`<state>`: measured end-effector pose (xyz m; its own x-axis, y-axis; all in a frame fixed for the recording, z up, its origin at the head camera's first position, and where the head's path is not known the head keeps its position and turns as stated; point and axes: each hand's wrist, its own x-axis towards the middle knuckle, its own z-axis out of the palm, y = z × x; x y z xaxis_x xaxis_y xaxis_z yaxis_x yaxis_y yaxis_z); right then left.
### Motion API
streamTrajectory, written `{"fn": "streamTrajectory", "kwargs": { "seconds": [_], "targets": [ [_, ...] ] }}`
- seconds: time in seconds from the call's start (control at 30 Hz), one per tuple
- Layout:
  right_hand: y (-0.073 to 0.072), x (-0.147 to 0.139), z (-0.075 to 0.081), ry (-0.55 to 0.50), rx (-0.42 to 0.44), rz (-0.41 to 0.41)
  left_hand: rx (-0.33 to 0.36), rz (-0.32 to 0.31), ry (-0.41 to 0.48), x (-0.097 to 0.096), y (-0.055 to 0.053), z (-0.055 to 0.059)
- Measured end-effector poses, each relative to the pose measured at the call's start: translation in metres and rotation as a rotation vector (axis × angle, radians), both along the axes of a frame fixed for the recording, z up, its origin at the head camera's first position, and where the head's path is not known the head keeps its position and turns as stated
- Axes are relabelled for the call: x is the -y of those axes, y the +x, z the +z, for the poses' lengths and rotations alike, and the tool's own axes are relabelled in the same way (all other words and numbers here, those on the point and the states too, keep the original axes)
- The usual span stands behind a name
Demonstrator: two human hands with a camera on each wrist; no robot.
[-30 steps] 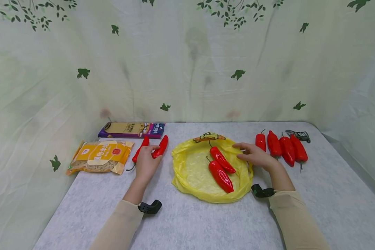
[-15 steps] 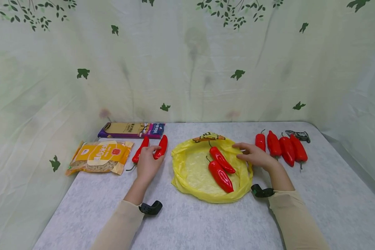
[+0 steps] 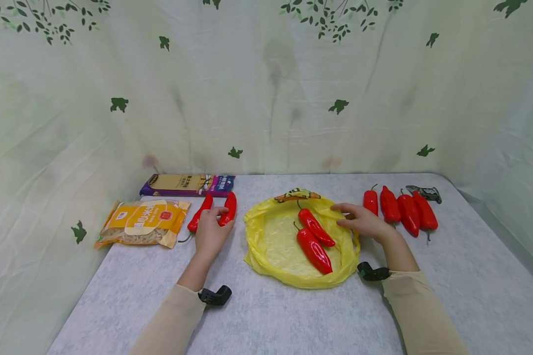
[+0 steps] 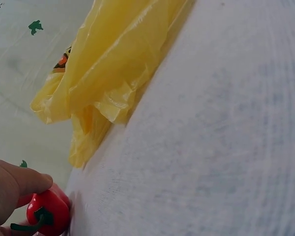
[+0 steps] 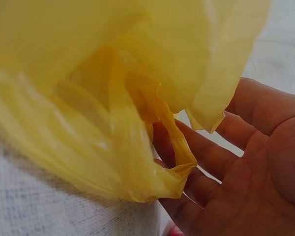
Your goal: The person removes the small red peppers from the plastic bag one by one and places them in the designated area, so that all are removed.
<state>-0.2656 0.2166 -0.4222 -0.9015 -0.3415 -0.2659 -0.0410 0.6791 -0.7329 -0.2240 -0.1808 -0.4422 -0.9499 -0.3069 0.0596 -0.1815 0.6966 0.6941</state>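
My left hand (image 3: pixel 210 235) pinches a long red pepper (image 3: pixel 228 209) lying on the table, left of the yellow bag. In the left wrist view the thumb lies along this pepper (image 4: pixel 48 211), its green stem toward the camera. Another red pepper (image 3: pixel 200 213) lies just left, partly behind the hand. The yellow plastic bag (image 3: pixel 255 241) lies with its mouth spread wide, and two red peppers, one (image 3: pixel 314 250) nearer than the other (image 3: pixel 316 228), rest inside. My right hand (image 3: pixel 364 220) touches the bag's right rim with loosely bent fingers (image 5: pixel 214 157) by a bag handle.
Several red peppers (image 3: pixel 408 214) lie in a row at the right, beside a small black packet (image 3: pixel 426 193). An orange-yellow food bag (image 3: pixel 144 222) and a purple-gold package (image 3: pixel 186 185) sit at the left. A curtain (image 3: pixel 266 88) hangs behind the table (image 3: pixel 266 325).
The pepper in my left hand has shifted slightly left and turned a little more lengthwise. The left hand moved slightly with it. My right hand and the bag stay in place.
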Motion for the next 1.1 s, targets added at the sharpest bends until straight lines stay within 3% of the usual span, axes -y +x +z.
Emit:
{"fn": "streamTrajectory", "kwargs": {
  "seconds": [0.33, 0.53, 0.73, 0.93, 1.1],
  "targets": [
    [0.001, 0.001, 0.001, 0.003, 0.002, 0.001, -0.026, -0.006, 0.003, 0.002, 0.000, 0.002],
    [0.001, -0.001, 0.001, 0.000, -0.004, 0.005, -0.085, 0.018, 0.014, 0.001, 0.001, 0.009],
    [0.000, -0.001, 0.000, -0.002, -0.002, 0.006, -0.232, -0.012, 0.053, -0.004, 0.003, 0.016],
    [0.000, 0.000, 0.000, -0.001, -0.001, 0.004, -0.418, -0.115, 0.066, -0.014, 0.011, 0.025],
    [0.001, -0.001, 0.000, -0.005, -0.007, 0.007, -0.506, -0.191, 0.029, -0.025, 0.017, 0.031]
  ]
}}
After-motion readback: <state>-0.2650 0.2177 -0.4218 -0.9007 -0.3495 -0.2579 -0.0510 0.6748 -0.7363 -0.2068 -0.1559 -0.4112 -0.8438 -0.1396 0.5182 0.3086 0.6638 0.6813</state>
